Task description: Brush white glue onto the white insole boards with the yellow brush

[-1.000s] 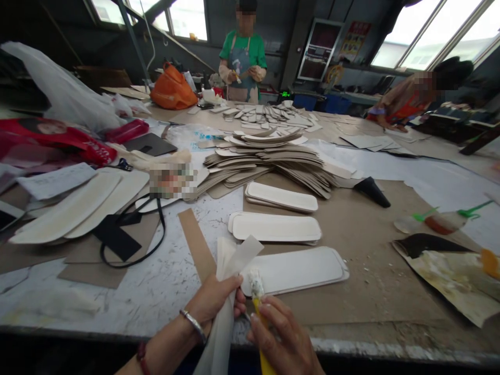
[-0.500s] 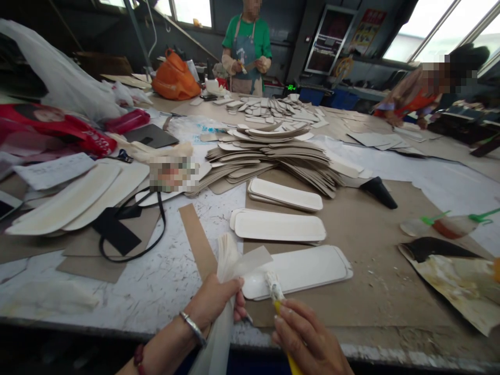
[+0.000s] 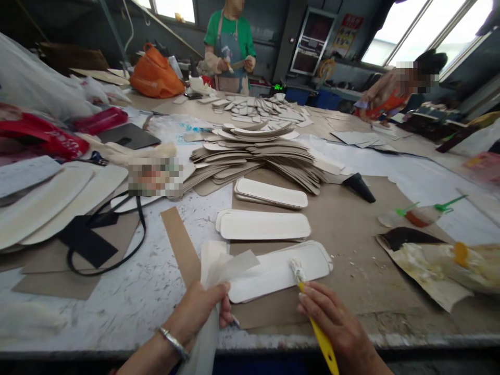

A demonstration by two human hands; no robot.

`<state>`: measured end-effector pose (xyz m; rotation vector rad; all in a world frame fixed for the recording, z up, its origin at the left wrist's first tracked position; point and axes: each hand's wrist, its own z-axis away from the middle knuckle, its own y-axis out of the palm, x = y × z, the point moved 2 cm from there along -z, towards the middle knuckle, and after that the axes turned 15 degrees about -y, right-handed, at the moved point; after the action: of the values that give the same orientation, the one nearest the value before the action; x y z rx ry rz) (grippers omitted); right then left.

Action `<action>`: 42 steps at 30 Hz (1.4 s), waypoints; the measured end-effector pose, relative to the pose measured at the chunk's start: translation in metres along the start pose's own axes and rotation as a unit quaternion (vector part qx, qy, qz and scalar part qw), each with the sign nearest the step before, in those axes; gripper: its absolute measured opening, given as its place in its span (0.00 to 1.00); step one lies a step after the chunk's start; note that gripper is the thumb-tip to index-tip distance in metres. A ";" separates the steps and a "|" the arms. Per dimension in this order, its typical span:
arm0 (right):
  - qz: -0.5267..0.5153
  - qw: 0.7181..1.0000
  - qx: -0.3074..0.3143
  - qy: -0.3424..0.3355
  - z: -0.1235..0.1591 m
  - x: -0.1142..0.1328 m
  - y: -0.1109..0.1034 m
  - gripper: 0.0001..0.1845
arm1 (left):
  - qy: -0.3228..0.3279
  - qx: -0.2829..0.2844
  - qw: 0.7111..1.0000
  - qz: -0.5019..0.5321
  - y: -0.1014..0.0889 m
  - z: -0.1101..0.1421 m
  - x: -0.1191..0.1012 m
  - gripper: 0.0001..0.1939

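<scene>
My left hand [image 3: 201,307] is closed around a bundle of pale translucent strips [image 3: 216,265] that stick up above the fingers and hang down below the table edge. My right hand [image 3: 338,325] grips a yellow-handled brush [image 3: 312,312]. Its glue-caked bristles rest on the nearest white oblong board [image 3: 277,271], toward the board's right end. Two more stacks of the same white boards [image 3: 263,225] lie just beyond it on brown paper.
A big fanned pile of grey-brown card pieces [image 3: 253,156] fills the table's middle. A glue-smeared sheet [image 3: 429,260] and bottles with green caps [image 3: 424,213] lie at right. Bags, curved pale pieces and a black strap crowd the left. One person stands at the far end [image 3: 230,44], another leans in at right [image 3: 390,91].
My right hand has carried the brush rightward, away from the strips and onto the near white board. The left hand keeps its hold. My view has shifted slightly right.
</scene>
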<state>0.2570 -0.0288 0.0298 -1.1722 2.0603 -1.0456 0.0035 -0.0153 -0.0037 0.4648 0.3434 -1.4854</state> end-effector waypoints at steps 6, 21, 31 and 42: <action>0.072 0.997 0.012 0.022 0.010 -0.017 -0.017 0.11 | 0.022 -0.012 1.000 -0.009 0.002 0.004 -0.001 0.19; 0.034 0.995 -0.055 0.070 -0.014 0.005 -0.013 0.10 | 0.018 -0.011 1.000 0.000 0.000 0.003 0.003 0.20; 0.009 0.991 -0.128 0.047 -0.042 0.030 0.017 0.07 | 0.023 -0.007 1.000 0.009 0.006 0.010 0.000 0.20; -0.037 0.994 -0.105 0.003 -0.042 0.029 0.008 0.10 | 0.012 0.009 1.000 -0.008 0.001 0.003 -0.003 0.18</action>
<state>0.2085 -0.0364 0.0442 -1.3588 2.1889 -0.8814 0.0045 -0.0145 0.0005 0.4968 0.3534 -1.5000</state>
